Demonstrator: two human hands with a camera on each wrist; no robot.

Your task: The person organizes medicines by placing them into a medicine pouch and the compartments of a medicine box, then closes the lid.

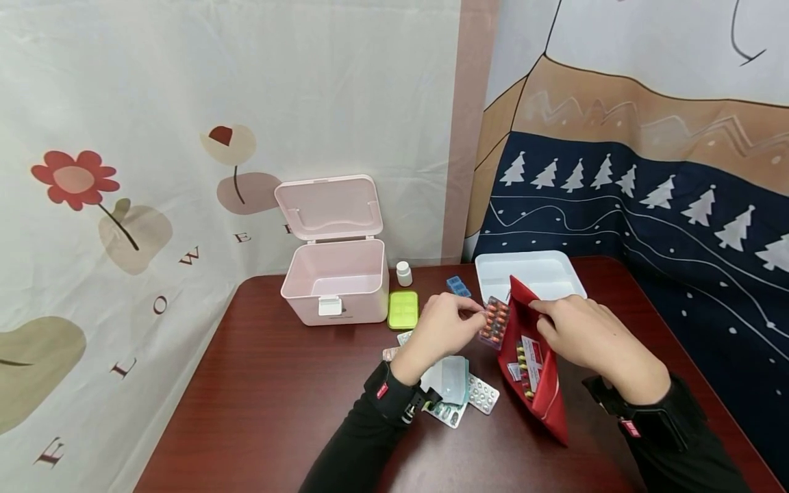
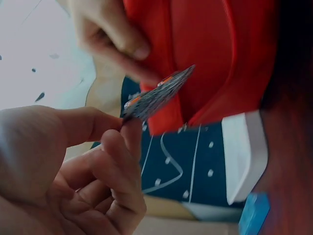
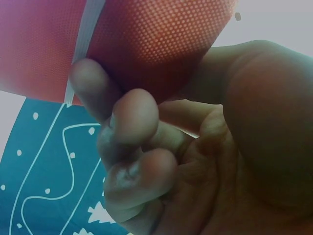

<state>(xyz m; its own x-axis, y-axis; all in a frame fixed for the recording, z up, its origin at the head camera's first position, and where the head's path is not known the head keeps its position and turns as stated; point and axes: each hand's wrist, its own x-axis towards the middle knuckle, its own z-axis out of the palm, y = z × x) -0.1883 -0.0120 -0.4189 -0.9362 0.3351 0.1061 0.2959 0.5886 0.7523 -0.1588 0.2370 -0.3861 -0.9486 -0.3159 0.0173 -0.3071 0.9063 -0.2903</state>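
Note:
My left hand [image 1: 439, 330] pinches a blister pack of orange-red and dark capsules [image 1: 495, 320] by its edge, between thumb and fingertips. In the left wrist view the blister pack [image 2: 159, 98] appears nearly edge-on, in front of the red fabric. My right hand [image 1: 594, 337] grips the rim of a red zip pouch [image 1: 550, 409], holding its mouth apart. Inside the pouch lie yellow-and-red capsules [image 1: 524, 366] and a white-and-red packet [image 1: 531, 363]. From the right wrist view, the right hand's fingers [image 3: 137, 117] curl at the pouch's mesh-like fabric [image 3: 161, 34].
Left of the pouch lie several blister packs [image 1: 483, 394] and a translucent light-blue case [image 1: 454, 378]. Behind stand an open pink box [image 1: 364, 310], a white bottle [image 1: 403, 274], a lime-green pill case [image 1: 403, 310], a blue pill case [image 1: 458, 286] and a white tray [image 1: 524, 263].

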